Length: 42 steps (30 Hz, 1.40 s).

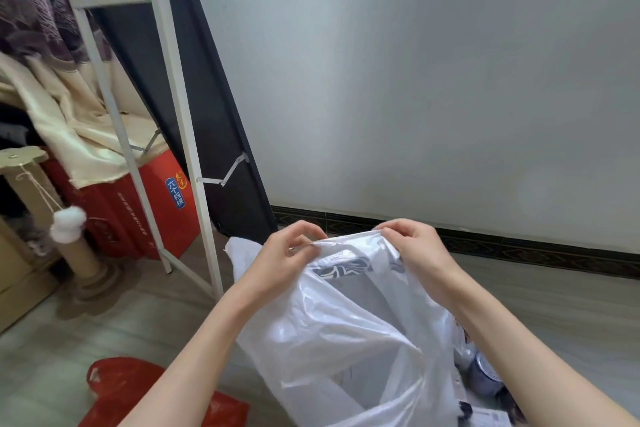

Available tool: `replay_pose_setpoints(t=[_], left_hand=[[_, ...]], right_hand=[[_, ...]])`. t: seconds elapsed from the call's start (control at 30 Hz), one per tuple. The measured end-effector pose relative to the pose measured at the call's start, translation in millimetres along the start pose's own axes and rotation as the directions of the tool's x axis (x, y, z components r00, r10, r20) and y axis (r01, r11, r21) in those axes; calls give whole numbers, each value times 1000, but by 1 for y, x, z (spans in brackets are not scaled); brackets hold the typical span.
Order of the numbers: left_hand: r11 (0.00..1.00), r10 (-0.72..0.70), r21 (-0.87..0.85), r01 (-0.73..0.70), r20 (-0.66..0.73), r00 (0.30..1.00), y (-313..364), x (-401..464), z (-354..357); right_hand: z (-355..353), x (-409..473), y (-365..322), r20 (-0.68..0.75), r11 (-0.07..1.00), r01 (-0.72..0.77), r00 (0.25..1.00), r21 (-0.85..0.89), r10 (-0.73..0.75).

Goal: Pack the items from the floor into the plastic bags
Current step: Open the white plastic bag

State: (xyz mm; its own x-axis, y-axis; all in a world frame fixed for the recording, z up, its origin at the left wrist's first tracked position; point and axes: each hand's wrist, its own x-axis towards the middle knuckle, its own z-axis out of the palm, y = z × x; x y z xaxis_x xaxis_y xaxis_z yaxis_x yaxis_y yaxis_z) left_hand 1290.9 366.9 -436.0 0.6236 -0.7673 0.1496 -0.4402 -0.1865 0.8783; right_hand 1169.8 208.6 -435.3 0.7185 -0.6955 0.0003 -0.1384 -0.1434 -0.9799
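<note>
Held up over the floor (554,305) between left hand (284,253) and right hand (414,246) (both pinching its rim), white plastic bag (346,333), hanging lengthwise straight below the fingertips.

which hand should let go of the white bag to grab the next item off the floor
Probably the right hand: the loose items lie under its forearm, while the left hand can keep pinching the white plastic bag.
</note>
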Motion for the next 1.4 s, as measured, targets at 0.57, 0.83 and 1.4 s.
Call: replay_pose_setpoints(t=[0.57,0.83,1.4], left_hand=[[799,449,406,-443,86,889,3,0,28],[860,351,435,-266,-127,928,2,1,14],[984,54,178,12,-360,931,-6,-4,-26]], right_hand=[[7,0,-16,178,843,-261,964,470,199],[17,-11,-10,149,985,152,979,-80,-139],[-21,-7,-8,199,891,257,961,-374,-193]])
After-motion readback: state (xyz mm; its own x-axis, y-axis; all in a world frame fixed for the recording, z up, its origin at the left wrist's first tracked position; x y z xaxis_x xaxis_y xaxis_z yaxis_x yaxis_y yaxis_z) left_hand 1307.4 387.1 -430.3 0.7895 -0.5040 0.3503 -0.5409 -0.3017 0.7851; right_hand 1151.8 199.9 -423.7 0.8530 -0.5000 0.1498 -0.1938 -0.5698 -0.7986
